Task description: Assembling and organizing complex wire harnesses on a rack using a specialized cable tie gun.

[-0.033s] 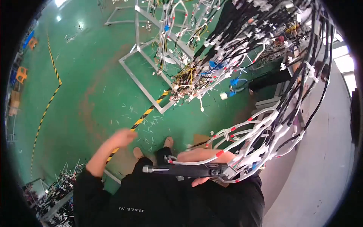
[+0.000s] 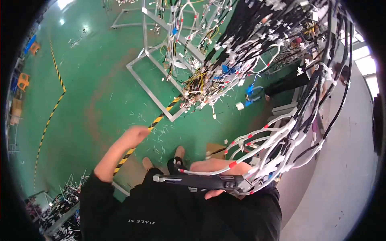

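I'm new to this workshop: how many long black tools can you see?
1: the black tool, in the right hand, beside the white cables. Others may be hidden in the clutter.

One black tool point(image 2: 197, 182), wearer's two hands point(image 2: 136, 137), wearer's two feet point(image 2: 179, 152)

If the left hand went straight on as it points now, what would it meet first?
The left hand would probably meet the grey metal frame near its lower corner, past the striped floor tape; depth is hard to judge.
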The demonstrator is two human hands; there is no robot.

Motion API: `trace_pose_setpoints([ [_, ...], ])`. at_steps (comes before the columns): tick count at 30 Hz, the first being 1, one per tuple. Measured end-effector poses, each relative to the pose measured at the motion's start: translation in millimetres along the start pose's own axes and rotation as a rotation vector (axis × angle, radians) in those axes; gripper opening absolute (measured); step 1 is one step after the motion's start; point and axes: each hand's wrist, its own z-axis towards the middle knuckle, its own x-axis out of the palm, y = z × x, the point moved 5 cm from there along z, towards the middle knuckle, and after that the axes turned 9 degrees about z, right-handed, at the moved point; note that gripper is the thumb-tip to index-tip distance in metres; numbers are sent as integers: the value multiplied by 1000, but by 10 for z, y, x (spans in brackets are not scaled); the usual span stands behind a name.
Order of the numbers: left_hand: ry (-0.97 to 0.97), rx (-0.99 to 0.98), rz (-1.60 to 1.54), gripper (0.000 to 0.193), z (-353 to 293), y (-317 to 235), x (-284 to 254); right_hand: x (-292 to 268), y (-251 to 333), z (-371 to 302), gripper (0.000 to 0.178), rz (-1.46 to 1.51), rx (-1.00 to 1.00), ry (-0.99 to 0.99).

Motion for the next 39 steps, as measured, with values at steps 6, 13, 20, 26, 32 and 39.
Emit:
trace_pose_setpoints([
  [6, -175, 282, -313, 26, 2002, -1622, -101, -98, 421, -630, 51, 121, 223, -144],
  [13, -817, 175, -328, 37, 3034, -2460, 608, -342, 291, -944, 62, -126, -38, -472],
  [20, -872, 324, -510, 49, 3307, -2125, 925, -430, 386, -1091, 76, -398, -264, -876],
  [26, -722, -24, -558, 33, 3456, -2108, 1057, -383, 331, -864, 73, -515, -380, -835],
  [32, -768, 132, -622, 25, 2133, -1442, 672, -614, 307, -1172, 49, -845, -347, -1049],
  [39, -853, 121, -390, 26, 265, -1065, -571, -263, 390, -448, 58, -577, -99, -560],
])
